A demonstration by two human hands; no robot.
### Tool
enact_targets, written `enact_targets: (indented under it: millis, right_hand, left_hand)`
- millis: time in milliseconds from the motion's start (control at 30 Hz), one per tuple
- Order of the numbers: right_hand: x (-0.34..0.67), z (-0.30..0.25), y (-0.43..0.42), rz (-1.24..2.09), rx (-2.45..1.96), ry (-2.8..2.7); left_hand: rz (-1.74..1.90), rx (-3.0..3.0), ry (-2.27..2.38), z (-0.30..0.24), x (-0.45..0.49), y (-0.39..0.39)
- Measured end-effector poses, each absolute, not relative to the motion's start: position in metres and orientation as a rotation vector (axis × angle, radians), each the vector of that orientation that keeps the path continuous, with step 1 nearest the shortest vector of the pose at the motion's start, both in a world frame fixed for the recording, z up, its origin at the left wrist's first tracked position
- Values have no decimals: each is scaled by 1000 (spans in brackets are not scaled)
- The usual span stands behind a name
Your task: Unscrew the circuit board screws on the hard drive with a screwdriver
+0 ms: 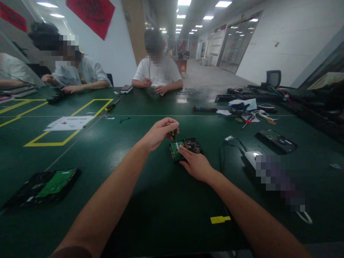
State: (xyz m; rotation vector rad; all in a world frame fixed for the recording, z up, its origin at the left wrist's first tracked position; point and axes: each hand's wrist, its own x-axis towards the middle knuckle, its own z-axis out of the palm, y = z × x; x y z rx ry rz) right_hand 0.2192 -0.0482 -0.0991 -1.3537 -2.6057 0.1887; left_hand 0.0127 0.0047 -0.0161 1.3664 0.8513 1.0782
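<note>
A small hard drive [188, 146] with a green circuit board lies on the dark green table [150, 200] in front of me. My right hand [195, 164] rests on its near edge, fingers pressed flat on the board, holding it down. My left hand [161, 133] hovers just above the drive's far left corner, fingers pinched round the yellow-and-black handle of a small screwdriver [172, 134] that points down at the drive.
Another drive [45, 186] lies at the near left and a third one [276, 139] at the right by a white device [252, 157] with cables. A yellow tag [220, 219] lies near me. Two people work across the table; tools and clutter [249, 111] sit far right.
</note>
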Motion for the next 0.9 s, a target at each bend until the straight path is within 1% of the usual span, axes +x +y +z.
enact_targets:
  millis: [433,667,900]
  right_hand:
    - [218,-95,-49,216,-1363,-2615]
    - [217,-94,-50,225,-1391,-2609]
    - [217,-93,-50,235,-1399,-2616]
  left_hand:
    - [1091,1235,816,-15,12,5]
    - [1015,1161,777,-11,13,2]
    - [1093,1123,774,-19,15,9]
